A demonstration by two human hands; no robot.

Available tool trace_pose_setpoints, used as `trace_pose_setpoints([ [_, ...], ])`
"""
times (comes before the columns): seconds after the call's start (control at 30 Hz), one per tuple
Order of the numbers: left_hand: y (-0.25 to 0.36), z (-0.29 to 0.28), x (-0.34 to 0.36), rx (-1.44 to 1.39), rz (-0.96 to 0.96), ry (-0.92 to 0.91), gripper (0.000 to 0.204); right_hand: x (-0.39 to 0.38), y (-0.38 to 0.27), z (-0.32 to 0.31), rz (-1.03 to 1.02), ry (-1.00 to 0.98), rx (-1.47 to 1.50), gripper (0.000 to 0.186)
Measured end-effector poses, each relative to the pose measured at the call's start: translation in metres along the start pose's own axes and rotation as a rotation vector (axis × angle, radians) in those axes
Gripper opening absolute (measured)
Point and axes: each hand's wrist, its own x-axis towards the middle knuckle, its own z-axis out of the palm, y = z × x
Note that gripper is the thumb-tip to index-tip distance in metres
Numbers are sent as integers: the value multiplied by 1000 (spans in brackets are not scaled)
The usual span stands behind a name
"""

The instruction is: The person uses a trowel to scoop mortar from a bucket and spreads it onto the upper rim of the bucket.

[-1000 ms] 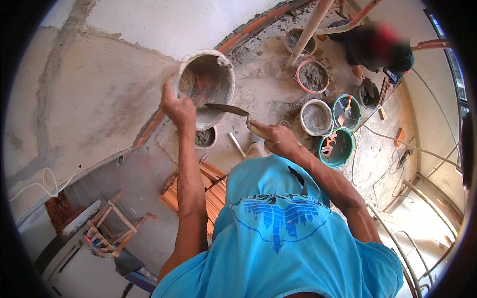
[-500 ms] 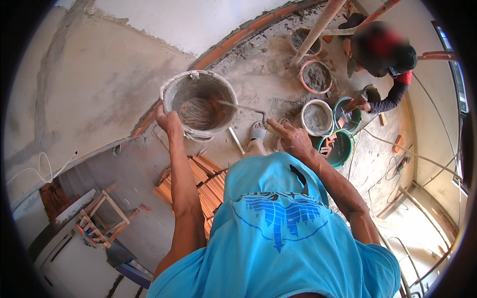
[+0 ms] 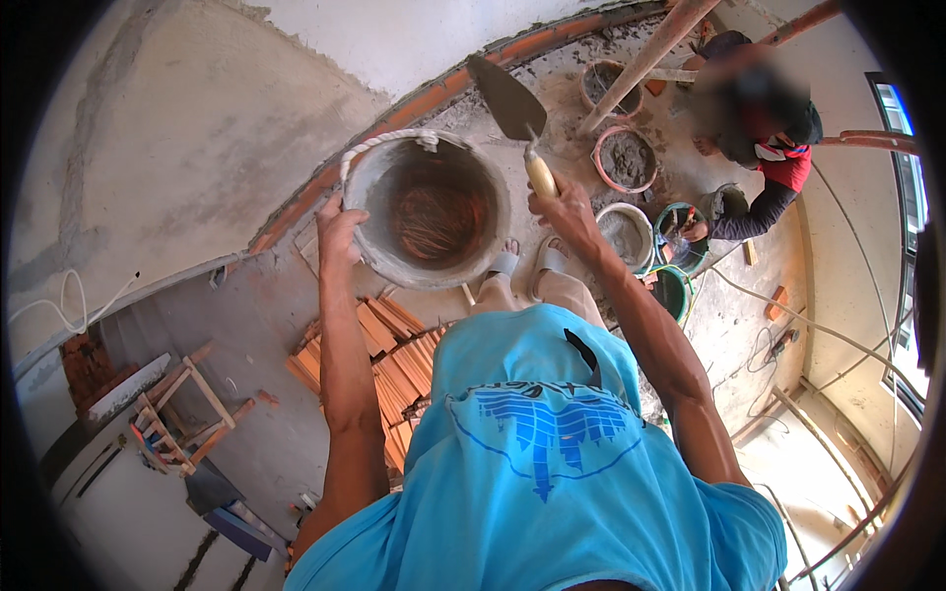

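My left hand [image 3: 340,231] grips the left rim of a grey, mortar-stained bucket [image 3: 377,192], with the thumb over its edge. The bucket's mouth faces up toward me, and reddish-brown streaks mark its inner bottom. A white rope handle [image 3: 386,140] lies along the far rim. To the right of the bucket, my right hand [image 3: 567,209] is closed around the wooden handle of a pointed trowel [image 3: 506,98]. The trowel's dark blade points away and to the left, outside the bucket. Its blade looks mostly bare.
Tubs of grey mortar, including an orange-rimmed one [image 3: 626,160] and a white one [image 3: 624,234], stand right. A co-worker [image 3: 778,187] crouches there, one hand at a green bucket [image 3: 680,236]. A scaffold pole [image 3: 650,64] slants nearby. Stacked orange tiles [image 3: 394,345] lie beside my legs.
The trowel has come out of the bucket and now points away from me. The bucket has shifted right. The co-worker's head and arm have moved slightly.
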Motion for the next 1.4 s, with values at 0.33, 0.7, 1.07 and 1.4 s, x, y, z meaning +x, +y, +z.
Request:
trace_pose_setpoints([
  [0.33, -31, 13, 13, -41, -41, -143, 51, -1, -7, 14, 219, -82, 428, 36],
  [0.7, -57, 8, -52, -631, -20, -366, 73, -9, -17, 29, 271, 107, 913, 36],
  [1.07, -67, 102, -107, -529, -11, 353, 64, -2, 22, 66, 318, 133, 942, 31],
  [1.4, -24, 66, -95, -208, 325, 365, 61, -43, 7, -11, -13, -48, -96, 40],
])
